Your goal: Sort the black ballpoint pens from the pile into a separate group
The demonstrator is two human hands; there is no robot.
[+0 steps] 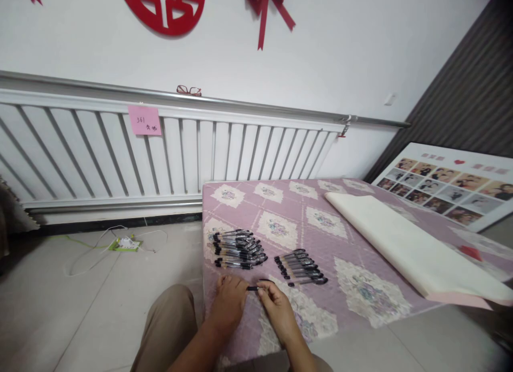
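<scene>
Low over the near edge of the cloth-covered surface, my left hand (231,296) and my right hand (276,305) face each other. Between them runs a black pen (253,288), gripped by the fingers of both hands; much of it is hidden by the fingers. Just beyond my left hand lies a pile of clear pens with black caps (238,249). A second, smaller row of black-capped pens (300,267) lies beyond my right hand, side by side and slanted.
A purple patterned cloth (248,206) covers the surface. On its right lie a folded cream sheet (380,233) and a photo board (449,185). A white radiator (240,147) stands behind. A power strip (126,244) with cables lies on the floor at left.
</scene>
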